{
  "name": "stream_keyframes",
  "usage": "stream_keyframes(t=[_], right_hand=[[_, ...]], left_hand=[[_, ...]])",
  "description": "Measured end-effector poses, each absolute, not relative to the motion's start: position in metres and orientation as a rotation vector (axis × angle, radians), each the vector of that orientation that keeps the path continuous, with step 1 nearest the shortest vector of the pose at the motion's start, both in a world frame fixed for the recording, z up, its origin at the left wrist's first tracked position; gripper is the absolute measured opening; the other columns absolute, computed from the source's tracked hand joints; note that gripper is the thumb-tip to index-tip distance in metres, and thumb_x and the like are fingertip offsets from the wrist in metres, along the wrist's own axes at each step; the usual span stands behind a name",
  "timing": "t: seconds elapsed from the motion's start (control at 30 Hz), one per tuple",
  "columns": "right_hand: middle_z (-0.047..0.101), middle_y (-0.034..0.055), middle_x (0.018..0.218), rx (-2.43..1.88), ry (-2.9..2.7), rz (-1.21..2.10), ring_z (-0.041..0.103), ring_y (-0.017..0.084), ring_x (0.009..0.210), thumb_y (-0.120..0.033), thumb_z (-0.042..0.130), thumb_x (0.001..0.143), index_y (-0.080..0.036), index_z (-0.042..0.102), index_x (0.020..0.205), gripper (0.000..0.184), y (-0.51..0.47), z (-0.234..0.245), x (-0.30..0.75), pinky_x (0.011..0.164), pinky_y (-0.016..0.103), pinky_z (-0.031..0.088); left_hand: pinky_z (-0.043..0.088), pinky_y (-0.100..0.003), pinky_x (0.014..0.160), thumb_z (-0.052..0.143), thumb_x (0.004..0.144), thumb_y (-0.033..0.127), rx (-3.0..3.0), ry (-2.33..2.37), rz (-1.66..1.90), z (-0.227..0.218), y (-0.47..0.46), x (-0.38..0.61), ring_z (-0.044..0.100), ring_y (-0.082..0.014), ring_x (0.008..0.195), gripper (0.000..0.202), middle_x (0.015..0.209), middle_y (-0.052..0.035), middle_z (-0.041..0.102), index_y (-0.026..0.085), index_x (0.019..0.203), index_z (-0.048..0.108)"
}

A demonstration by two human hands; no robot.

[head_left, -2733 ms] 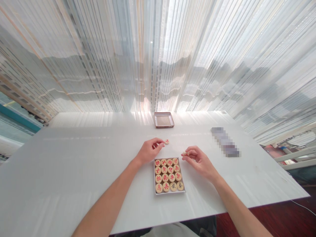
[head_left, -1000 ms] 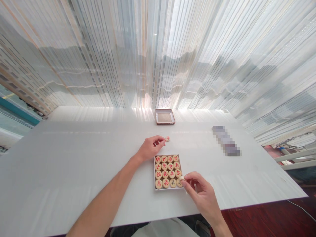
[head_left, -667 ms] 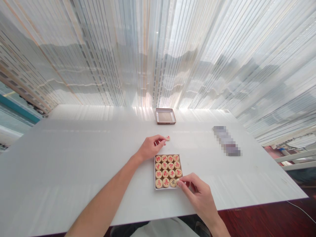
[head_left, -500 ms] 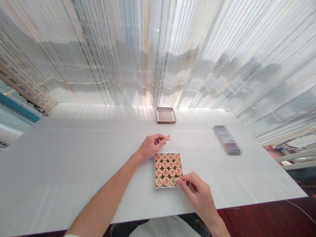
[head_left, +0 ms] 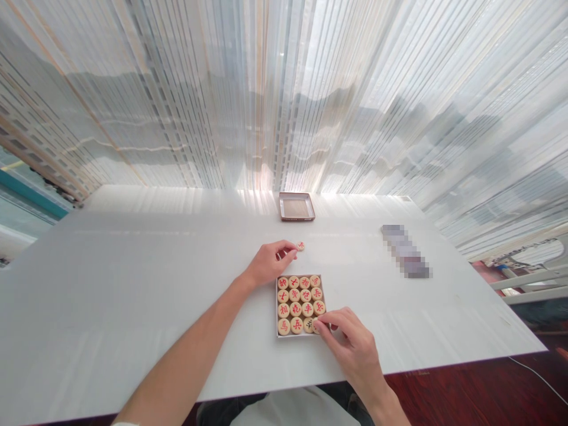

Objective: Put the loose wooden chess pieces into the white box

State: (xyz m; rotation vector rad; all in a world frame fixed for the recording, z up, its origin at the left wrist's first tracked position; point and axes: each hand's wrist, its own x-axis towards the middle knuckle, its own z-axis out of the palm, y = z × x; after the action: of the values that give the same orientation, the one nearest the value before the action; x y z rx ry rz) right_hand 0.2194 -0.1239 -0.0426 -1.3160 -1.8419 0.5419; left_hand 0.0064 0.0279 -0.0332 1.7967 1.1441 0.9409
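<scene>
A shallow white box [head_left: 277, 316] lies on the white table [head_left: 133, 284] in front of me, filled with several round wooden chess pieces [head_left: 295, 296] marked in red, one in black. My right hand [head_left: 350, 343] rests at the box's near right corner, fingers pinched on the corner piece there. My left hand [head_left: 268, 263] lies just beyond the box with its fingers curled, the fingertips beside a single loose piece [head_left: 300, 246] on the table.
A small brown-rimmed tray [head_left: 296, 206] sits near the table's far edge. A blurred dark object [head_left: 406, 251] lies to the right. Sheer striped curtains hang behind the table. White railings and dark red floor show at the right.
My right hand came from beyond the box with a piece to the box's near right corner and has settled there, pressing the piece down. The left hand has stayed put.
</scene>
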Motion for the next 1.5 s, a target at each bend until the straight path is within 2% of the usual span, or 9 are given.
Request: stream_keyframes(t=[0.23, 0.5, 0.93, 1.13, 1.27, 1.33, 1.4, 1.5], right_hand=[[0.066, 0.0051, 0.088, -1.315, -1.851, 0.515, 0.062, 0.02, 0.08, -0.018, 0.061, 0.093, -0.024, 0.065, 0.093, 0.007, -0.1261, -0.0463, 0.2204, 0.07, 0.033, 0.055], [0.065, 0.0053, 0.085, -1.276, -1.849, 0.493, 0.061, 0.02, 0.08, -0.013, 0.057, 0.093, -0.024, 0.063, 0.094, 0.012, -0.1332, -0.0434, 0.2233, 0.07, 0.035, 0.053], [0.073, 0.0053, 0.094, -1.192, -1.933, 0.556, 0.062, 0.023, 0.077, -0.011, 0.059, 0.089, -0.028, 0.068, 0.108, 0.027, -0.1338, -0.0403, 0.2219, 0.072, 0.04, 0.054], [0.073, 0.0062, 0.096, -1.183, -1.899, 0.561, 0.064, 0.023, 0.081, -0.011, 0.058, 0.09, -0.027, 0.068, 0.107, 0.026, -0.1332, -0.042, 0.2233, 0.076, 0.04, 0.055], [0.069, 0.0082, 0.105, -1.255, -1.83, 0.581, 0.066, 0.025, 0.096, -0.017, 0.059, 0.091, -0.027, 0.068, 0.109, 0.022, -0.1314, -0.0419, 0.2278, 0.083, 0.039, 0.057], [0.064, 0.0096, 0.117, -1.286, -1.848, 0.596, 0.063, 0.027, 0.108, -0.024, 0.066, 0.088, -0.028, 0.066, 0.117, 0.029, -0.1306, -0.0411, 0.2291, 0.09, 0.04, 0.057], [0.058, 0.0105, 0.129, -1.3, -1.9, 0.596, 0.057, 0.031, 0.119, -0.029, 0.075, 0.081, -0.03, 0.061, 0.126, 0.047, -0.1304, -0.0403, 0.2289, 0.096, 0.043, 0.054], [0.05, 0.0106, 0.139, -1.307, -1.957, 0.572, 0.049, 0.034, 0.128, -0.032, 0.081, 0.075, -0.032, 0.056, 0.132, 0.062, -0.1301, -0.0388, 0.2277, 0.099, 0.048, 0.052]], left_hand=[[0.048, -0.024, 0.061, 0.058, 0.09, 0.039, 1.801, 1.143, 0.949, -0.0322, 0.0276, 0.0064, 0.058, -0.0117, 0.062, 0.025, 0.085, -0.0022, 0.075, 0.019, 0.096, 0.071], [0.049, -0.025, 0.063, 0.058, 0.09, 0.039, 1.792, 1.148, 0.948, -0.0327, 0.0274, 0.006, 0.057, -0.0123, 0.063, 0.026, 0.085, -0.0023, 0.075, 0.019, 0.097, 0.071], [0.049, -0.025, 0.064, 0.057, 0.09, 0.04, 1.798, 1.139, 0.939, -0.0306, 0.0265, 0.0059, 0.059, -0.0131, 0.064, 0.026, 0.086, -0.0025, 0.075, 0.019, 0.097, 0.071], [0.048, -0.025, 0.063, 0.057, 0.091, 0.039, 1.802, 1.147, 0.931, -0.0328, 0.0276, 0.0059, 0.059, -0.0124, 0.063, 0.025, 0.085, -0.0026, 0.075, 0.019, 0.096, 0.071], [0.048, -0.024, 0.061, 0.057, 0.09, 0.041, 1.803, 1.154, 0.936, -0.0332, 0.0277, 0.0061, 0.058, -0.0125, 0.063, 0.026, 0.085, -0.0026, 0.075, 0.019, 0.096, 0.071], [0.048, -0.025, 0.06, 0.057, 0.09, 0.042, 1.803, 1.159, 0.939, -0.033, 0.0275, 0.0063, 0.058, -0.013, 0.063, 0.028, 0.085, -0.0031, 0.075, 0.019, 0.096, 0.071], [0.048, -0.025, 0.06, 0.056, 0.091, 0.042, 1.808, 1.156, 0.934, -0.0328, 0.0273, 0.0063, 0.058, -0.013, 0.063, 0.028, 0.086, -0.0033, 0.075, 0.019, 0.096, 0.071], [0.047, -0.024, 0.06, 0.056, 0.091, 0.042, 1.816, 1.156, 0.924, -0.0329, 0.0275, 0.006, 0.058, -0.0122, 0.061, 0.027, 0.085, -0.0024, 0.075, 0.02, 0.096, 0.071]])
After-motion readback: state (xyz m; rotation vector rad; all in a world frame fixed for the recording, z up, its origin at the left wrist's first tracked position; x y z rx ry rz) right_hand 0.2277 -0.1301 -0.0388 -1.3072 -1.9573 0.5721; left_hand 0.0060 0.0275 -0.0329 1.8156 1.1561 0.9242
